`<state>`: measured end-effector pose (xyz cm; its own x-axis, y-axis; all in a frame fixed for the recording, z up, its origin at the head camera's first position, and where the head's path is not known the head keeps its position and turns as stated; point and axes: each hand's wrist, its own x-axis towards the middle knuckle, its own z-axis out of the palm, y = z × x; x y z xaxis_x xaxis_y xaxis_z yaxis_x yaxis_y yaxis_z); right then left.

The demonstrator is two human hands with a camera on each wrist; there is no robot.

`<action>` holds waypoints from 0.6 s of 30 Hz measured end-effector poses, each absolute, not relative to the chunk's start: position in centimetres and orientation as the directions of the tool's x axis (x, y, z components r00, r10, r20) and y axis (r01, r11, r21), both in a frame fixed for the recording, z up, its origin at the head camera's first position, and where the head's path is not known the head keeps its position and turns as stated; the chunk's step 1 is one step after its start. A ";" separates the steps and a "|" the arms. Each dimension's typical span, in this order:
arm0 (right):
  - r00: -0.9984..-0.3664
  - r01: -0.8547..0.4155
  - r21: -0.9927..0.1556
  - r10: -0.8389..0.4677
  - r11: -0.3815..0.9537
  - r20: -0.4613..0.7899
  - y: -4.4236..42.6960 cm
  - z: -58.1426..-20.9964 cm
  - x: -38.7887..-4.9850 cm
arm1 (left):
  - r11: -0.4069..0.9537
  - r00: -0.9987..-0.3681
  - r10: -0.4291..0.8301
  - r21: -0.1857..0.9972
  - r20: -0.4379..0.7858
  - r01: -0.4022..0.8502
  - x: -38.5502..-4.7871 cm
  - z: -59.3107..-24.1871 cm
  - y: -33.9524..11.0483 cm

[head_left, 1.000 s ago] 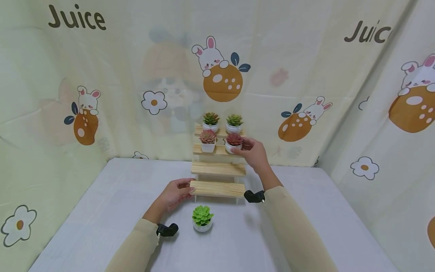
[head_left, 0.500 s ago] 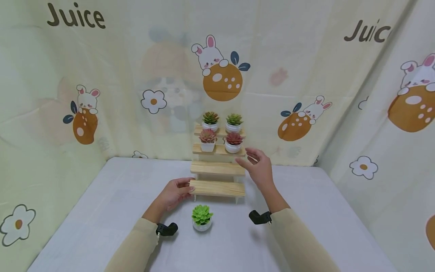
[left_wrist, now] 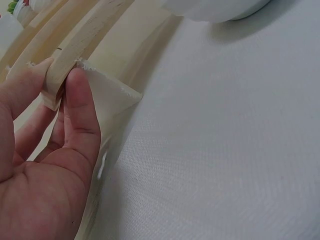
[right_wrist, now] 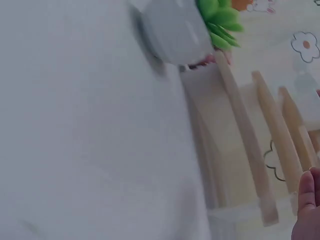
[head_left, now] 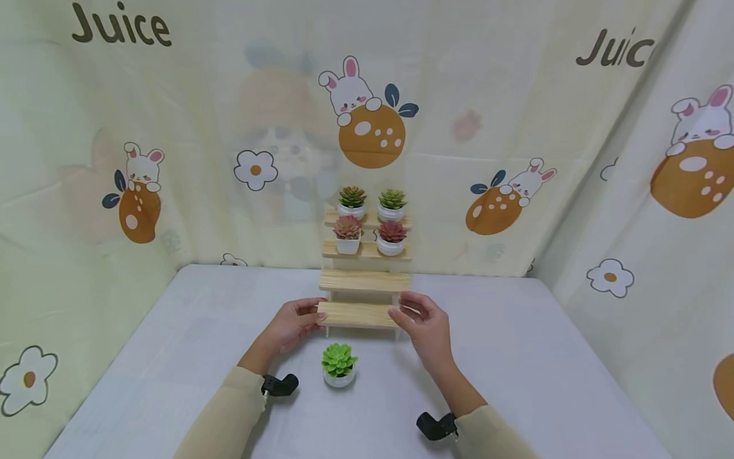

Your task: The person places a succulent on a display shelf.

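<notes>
A tiered wooden display stand [head_left: 364,280] stands against the back curtain. My left hand [head_left: 291,326] pinches the left end of its lowest plank [left_wrist: 62,70] between thumb and fingers. By the right end of that plank is my right hand [head_left: 423,324], fingers loosely bent and holding nothing; contact with the wood cannot be told. A bright green succulent [head_left: 339,364] in a round white pot sits on the table before the stand. On the second tier from the top are a pink succulent [head_left: 347,233] in a square pot and a dark red succulent [head_left: 392,236] in a round one.
Two green succulents, a left one [head_left: 352,201] and a right one [head_left: 392,203], stand on the top tier. A white cloth covers the table [head_left: 504,357]. A printed curtain [head_left: 229,210] hangs behind and along both sides.
My right hand has let go of the dark red succulent's pot, leaving it on its tier, and moved down to the lowest plank's right end. The left hand keeps its hold.
</notes>
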<state>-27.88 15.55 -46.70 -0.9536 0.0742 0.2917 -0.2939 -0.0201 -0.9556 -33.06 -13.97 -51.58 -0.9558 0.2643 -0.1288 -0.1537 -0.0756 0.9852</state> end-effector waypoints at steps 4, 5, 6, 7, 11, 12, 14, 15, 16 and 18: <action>-0.974 -0.228 -0.972 0.001 -0.052 0.228 15.1 -48.1 -26.4 | -0.072 -0.957 0.260 0.986 -0.129 -0.152 -32.9 -51.5 -13.9; -0.978 -0.205 -0.977 -0.025 -0.056 0.206 15.0 -48.3 -26.0 | -0.072 -0.957 0.259 0.986 -0.130 -0.153 -32.9 -51.4 -13.9; -0.982 -0.178 -0.983 -0.054 -0.053 0.181 14.9 -48.5 -25.7 | -0.071 -0.957 0.260 0.986 -0.130 -0.154 -32.9 -51.4 -13.9; -0.984 -0.153 -0.987 -0.087 -0.048 0.156 14.8 -48.7 -25.4 | -0.071 -0.957 0.258 0.985 -0.132 -0.155 -32.9 -51.3 -13.8; -0.968 -0.043 -0.999 -0.247 -0.025 0.048 14.4 -49.2 -24.4 | -0.070 -0.957 0.255 0.985 -0.137 -0.159 -32.9 -51.3 -13.8; -0.957 -0.017 -1.000 -0.290 -0.012 0.020 14.3 -49.3 -24.2 | -0.071 -0.958 0.254 0.985 -0.136 -0.159 -32.9 -51.3 -13.8; -0.930 0.021 -1.000 -0.367 0.019 -0.027 14.1 -49.4 -23.8 | -0.073 -0.958 0.254 0.985 -0.134 -0.157 -32.9 -51.3 -13.8; -0.917 0.030 -0.999 -0.398 0.034 -0.041 14.1 -49.5 -23.6 | -0.074 -0.958 0.254 0.985 -0.133 -0.157 -32.9 -51.4 -13.9; -0.904 0.040 -0.998 -0.423 0.045 -0.055 14.0 -49.6 -23.4 | -0.077 -0.958 0.254 0.984 -0.134 -0.158 -32.9 -51.4 -13.9; -0.885 0.040 -0.997 -0.462 0.058 -0.063 13.7 -49.9 -23.0 | -0.077 -0.958 0.253 0.984 -0.136 -0.160 -32.9 -51.5 -13.9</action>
<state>-23.04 13.71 -49.92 -0.8849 -0.4615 -0.0627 0.0402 0.0583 -0.9975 -32.92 -13.91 -51.50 -0.9578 0.2534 -0.1357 -0.1598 -0.0771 0.9841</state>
